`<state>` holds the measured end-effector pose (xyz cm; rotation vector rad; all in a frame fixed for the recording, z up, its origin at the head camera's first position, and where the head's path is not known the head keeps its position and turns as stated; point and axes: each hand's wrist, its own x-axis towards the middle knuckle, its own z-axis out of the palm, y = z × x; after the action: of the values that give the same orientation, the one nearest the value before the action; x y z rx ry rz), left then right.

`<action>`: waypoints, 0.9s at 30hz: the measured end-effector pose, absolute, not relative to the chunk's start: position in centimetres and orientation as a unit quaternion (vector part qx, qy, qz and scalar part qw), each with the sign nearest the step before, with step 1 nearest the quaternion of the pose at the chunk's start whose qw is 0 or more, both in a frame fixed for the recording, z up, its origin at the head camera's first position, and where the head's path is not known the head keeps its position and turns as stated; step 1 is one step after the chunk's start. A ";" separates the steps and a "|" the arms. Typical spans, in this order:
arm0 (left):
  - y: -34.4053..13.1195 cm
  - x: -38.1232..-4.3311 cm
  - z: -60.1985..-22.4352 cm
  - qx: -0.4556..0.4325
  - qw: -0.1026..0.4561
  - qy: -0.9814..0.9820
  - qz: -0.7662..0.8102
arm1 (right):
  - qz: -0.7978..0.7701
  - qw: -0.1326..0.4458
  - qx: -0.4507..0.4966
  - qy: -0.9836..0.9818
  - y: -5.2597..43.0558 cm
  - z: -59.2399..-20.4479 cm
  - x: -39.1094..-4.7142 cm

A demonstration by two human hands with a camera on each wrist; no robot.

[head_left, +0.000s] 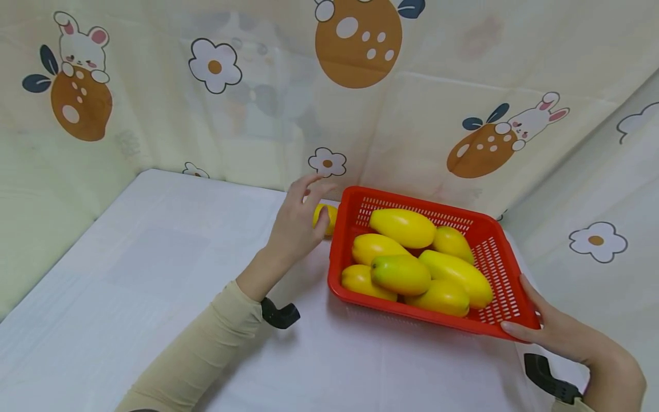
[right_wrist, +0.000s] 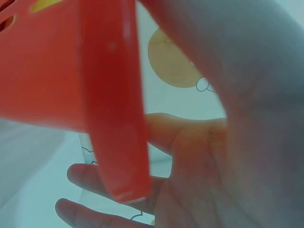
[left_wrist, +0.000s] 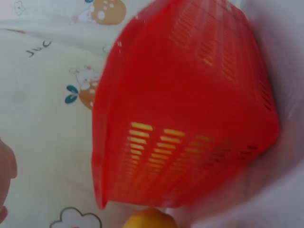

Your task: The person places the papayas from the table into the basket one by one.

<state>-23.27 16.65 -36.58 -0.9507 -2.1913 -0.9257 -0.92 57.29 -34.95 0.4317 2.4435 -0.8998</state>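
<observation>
A red plastic basket with slotted walls holds several yellow mangoes, one of them greenish. At the basket's near right corner my right hand grips the rim, its thumb over the edge and its fingers outside. The right wrist view shows that hand beside the basket's rim. My left hand is left of the basket, fingers loosely bent and apart. Behind it a yellow mango lies against the basket's left side, partly hidden. In the left wrist view this mango shows at the bottom edge.
The table is covered in white cloth. A patterned curtain with rabbits and flowers hangs along the back edge, close behind the basket, and another cloth is at the right. Black wrist mounts stick out from both wrists.
</observation>
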 end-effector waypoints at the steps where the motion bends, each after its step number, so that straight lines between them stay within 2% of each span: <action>1: 16.6 -23.5 -36.7 -0.348 0.294 -0.820 -0.347 | -0.333 0.248 0.158 0.896 57.3 -35.0 -0.9; 7: 16.1 -25.1 -38.2 -0.306 0.313 -0.833 -0.338 | -0.334 0.248 0.156 0.896 57.4 -35.0 -0.8; 11: 15.7 -26.3 -39.5 -0.272 0.302 -0.858 -0.313 | -0.333 0.248 0.151 0.897 57.4 -35.0 -0.8; 18: 15.4 -27.9 -41.6 -0.243 0.248 -0.891 -0.293 | -0.335 0.242 0.153 0.898 57.3 -35.1 -0.9; 27: 15.5 -28.8 -43.4 -0.241 0.139 -0.928 -0.249 | -0.327 0.244 0.151 0.900 57.2 -34.9 -0.9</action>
<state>-28.76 15.52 -43.37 -0.6967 -2.6810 -0.7206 -0.92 57.21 -34.94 0.4117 2.4592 -0.8926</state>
